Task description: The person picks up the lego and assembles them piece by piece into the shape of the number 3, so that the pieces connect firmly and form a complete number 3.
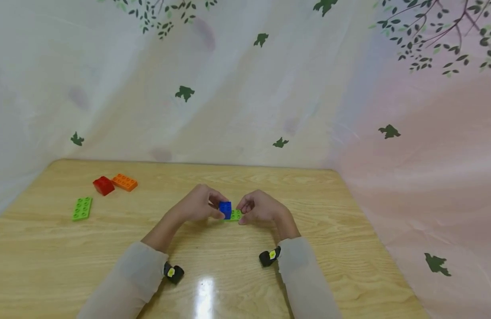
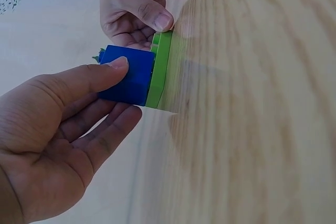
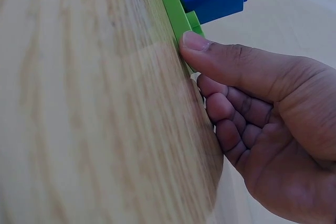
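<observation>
Near the middle of the table, a blue building block (image 1: 225, 210) sits on the left part of a flat light-green studded brick (image 1: 235, 215). My left hand (image 1: 198, 204) pinches the blue block (image 2: 128, 74) between thumb and fingers. At the other end, my right hand (image 1: 263, 207) grips the green brick, its thumb (image 3: 195, 43) on the near edge and its other fingers curled behind. The green brick (image 2: 160, 69) lies low against the table top. Whether the blue block is pressed fully down, I cannot tell.
Off to the left lie a red block (image 1: 103, 185), an orange studded brick (image 1: 125, 182) and a second light-green studded brick (image 1: 82, 208). The wooden table (image 1: 229, 283) ends at a pale curtain (image 1: 229, 110) printed with leaves and birds.
</observation>
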### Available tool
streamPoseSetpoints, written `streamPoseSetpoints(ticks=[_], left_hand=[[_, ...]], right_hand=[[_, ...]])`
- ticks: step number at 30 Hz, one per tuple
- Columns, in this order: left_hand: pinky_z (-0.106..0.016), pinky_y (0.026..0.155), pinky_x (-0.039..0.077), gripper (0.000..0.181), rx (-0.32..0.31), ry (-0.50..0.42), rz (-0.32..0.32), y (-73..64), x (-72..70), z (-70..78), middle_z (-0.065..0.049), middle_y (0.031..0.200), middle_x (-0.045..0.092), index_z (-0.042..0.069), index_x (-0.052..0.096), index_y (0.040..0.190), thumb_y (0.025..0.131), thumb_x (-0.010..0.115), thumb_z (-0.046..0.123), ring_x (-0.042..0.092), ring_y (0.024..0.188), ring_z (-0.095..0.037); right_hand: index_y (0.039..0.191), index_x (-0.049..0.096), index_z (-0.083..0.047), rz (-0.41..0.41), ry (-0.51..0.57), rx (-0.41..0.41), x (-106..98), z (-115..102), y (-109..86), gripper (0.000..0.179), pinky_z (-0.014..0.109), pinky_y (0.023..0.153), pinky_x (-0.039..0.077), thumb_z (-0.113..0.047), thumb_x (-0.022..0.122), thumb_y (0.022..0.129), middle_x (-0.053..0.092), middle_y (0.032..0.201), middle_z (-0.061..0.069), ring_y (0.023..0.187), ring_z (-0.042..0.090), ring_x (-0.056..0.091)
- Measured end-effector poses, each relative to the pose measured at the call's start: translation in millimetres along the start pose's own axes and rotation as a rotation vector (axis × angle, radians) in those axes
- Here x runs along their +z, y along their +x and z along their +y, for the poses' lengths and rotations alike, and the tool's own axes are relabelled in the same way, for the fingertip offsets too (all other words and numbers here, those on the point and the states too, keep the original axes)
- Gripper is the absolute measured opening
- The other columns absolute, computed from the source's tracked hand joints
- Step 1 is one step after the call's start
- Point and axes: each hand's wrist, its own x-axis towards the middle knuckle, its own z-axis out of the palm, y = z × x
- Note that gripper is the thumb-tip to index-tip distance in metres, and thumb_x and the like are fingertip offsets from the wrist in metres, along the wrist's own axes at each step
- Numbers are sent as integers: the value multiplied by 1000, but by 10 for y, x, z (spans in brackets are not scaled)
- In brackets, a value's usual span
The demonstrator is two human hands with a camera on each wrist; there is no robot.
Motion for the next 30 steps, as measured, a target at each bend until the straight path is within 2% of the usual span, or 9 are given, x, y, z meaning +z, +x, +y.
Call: streamPoseSetpoints(ticks=[11,30], left_hand=[[-35,84,60,33,-12,-36,-11,0,4,9,-4,100,76,0,76,113,82,86,3,72,92,-17],[-34,84,60,32,-19,1,-5,0,-19,18,-2,98,76,2,77,111,81,87,4,71,91,-16]], right_hand=[[98,75,-11,-4,-2,5,-2,9,0,26,31,77,53,-14,91,78,68,88,1,82,17,60],[98,74,-12,-15,-19,-7,-5,-2,19,26,31,77,53,-14,90,79,67,89,1,83,18,60]])
